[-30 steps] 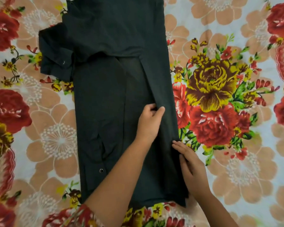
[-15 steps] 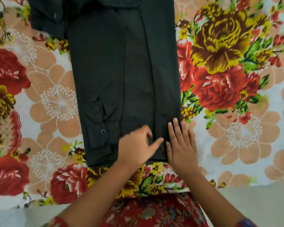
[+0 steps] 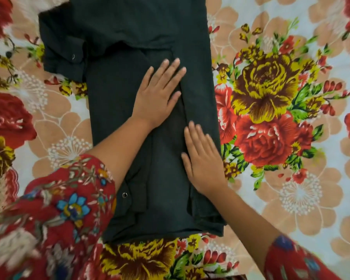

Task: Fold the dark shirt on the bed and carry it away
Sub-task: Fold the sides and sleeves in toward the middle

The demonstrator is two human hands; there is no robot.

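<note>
The dark shirt [image 3: 129,126] lies on the bed as a long narrow strip, its sides folded inward, running from the top of the view to the near edge. A sleeve cuff [image 3: 63,57] with a snap button sticks out at its upper left. My left hand [image 3: 159,91] rests flat on the middle of the shirt, fingers spread. Lower down, my right hand [image 3: 202,158] lies flat along the right folded panel. Neither hand grips the cloth. The shirt's top end is cut off by the frame.
A bedsheet [image 3: 271,98] printed with large red, yellow and peach flowers covers the bed on all sides of the shirt. My red floral sleeves [image 3: 55,215] fill the lower left and lower right corners.
Both hands slid from the shirt's near hem up toward its middle, now pressing flat. The view moved up, so the folded sleeve cuff at upper left is in view again.
</note>
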